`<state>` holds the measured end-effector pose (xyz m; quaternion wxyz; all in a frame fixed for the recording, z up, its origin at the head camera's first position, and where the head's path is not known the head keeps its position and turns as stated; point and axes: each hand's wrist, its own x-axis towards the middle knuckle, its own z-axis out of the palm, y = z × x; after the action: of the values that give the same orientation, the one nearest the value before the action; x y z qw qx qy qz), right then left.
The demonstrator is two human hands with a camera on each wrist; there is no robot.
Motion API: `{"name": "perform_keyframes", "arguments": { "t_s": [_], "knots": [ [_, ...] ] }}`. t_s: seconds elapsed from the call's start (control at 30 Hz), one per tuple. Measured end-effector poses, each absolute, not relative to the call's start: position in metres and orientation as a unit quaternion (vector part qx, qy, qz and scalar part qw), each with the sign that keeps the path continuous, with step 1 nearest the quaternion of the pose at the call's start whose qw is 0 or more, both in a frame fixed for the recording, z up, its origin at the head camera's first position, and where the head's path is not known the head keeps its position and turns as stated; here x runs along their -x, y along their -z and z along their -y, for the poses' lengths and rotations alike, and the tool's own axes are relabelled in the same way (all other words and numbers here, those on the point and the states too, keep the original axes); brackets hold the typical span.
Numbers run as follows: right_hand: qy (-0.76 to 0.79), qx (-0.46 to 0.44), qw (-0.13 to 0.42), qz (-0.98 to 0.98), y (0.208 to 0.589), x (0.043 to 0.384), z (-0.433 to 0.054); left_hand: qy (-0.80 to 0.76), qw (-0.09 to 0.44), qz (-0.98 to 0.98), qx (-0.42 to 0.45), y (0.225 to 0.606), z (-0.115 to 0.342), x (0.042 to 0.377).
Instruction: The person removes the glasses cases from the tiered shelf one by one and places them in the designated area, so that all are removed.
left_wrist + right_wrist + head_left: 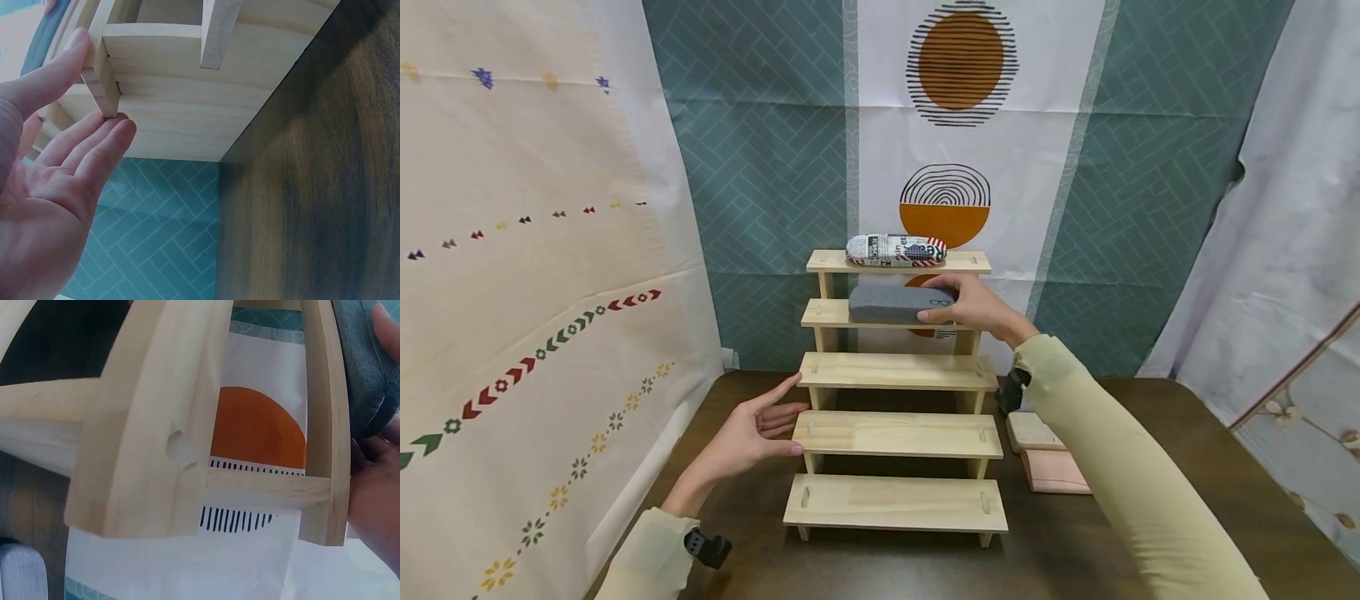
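Observation:
A stepped wooden display stand (895, 504) faces me on the dark table. My right hand (972, 303) grips the right end of a grey-blue glasses case (886, 303), thumb in front and fingers over the top. The case lies along the second board from the top; in the right wrist view, the case (365, 369) is against that board. My left hand (747, 433) is at the stand's left side. In the left wrist view, its thumb and fingertips pinch the end of one board (100, 84). A newsprint-patterned case (895, 250) lies on the top board.
Right of the stand, a beige case (1032, 432) and a pink case (1054, 472) lie on the table (925, 567), partly behind my right sleeve. A patterned cloth (760, 208) hangs behind the stand, and a cream cloth (550, 333) hangs at the left.

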<state>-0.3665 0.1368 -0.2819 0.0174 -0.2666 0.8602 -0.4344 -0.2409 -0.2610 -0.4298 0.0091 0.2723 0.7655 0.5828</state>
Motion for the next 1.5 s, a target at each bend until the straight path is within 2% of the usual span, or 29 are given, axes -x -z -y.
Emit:
{"name": "perform_keyframes", "arguments": {
  "t_s": [0.4, 0.93, 1.5],
  "knots": [
    [0.482, 0.259, 0.014, -0.837, 0.281, 0.36, -0.132, -0.588, 0.015, -0.76, -0.277, 0.429, 0.26, 0.241],
    [0.521, 0.233, -0.033, -0.82, 0.287, 0.336, -0.133, -0.577, 0.011, -0.769, -0.273, 0.428, 0.26, 0.239],
    [0.555, 0.262, -0.031, -0.789, 0.292, 0.32, -0.15, -0.574, 0.009, -0.773, -0.271, 0.428, 0.26, 0.238]
  ]
}}
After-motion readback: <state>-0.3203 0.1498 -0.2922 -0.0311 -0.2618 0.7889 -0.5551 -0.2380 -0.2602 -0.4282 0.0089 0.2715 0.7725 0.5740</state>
